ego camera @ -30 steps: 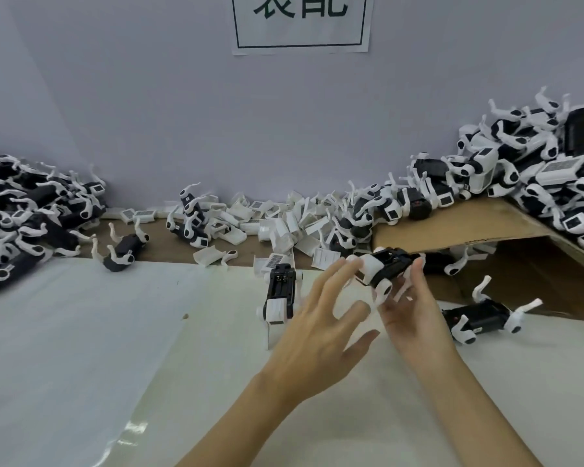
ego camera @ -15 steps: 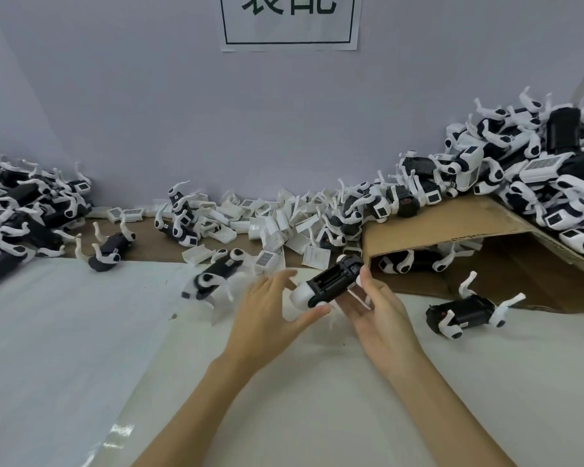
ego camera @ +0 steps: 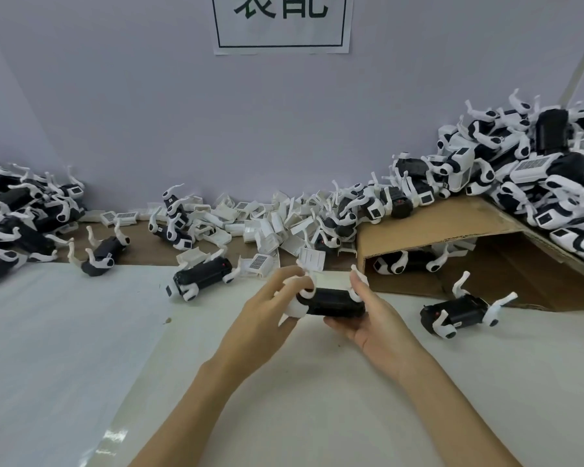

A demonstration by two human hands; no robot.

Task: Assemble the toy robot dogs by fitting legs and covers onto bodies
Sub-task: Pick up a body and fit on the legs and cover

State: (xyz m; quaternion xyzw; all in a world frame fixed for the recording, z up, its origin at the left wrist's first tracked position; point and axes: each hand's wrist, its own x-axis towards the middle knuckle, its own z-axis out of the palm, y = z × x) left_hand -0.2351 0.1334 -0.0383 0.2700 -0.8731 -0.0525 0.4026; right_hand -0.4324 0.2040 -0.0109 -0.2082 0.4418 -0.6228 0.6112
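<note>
Right hand (ego camera: 368, 326): cups dog body (ego camera: 334, 301) from below.
Left hand (ego camera: 267, 315): fingers curled on its left-end legs, apparently pinching.
Body axis: left-right, between both hands.

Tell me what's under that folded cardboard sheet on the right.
Under the cardboard sheet, one black toy dog with white legs lies in the shadowed gap. A few loose white pieces show behind it. Anything deeper is hidden by the cardboard and the dark.
</note>
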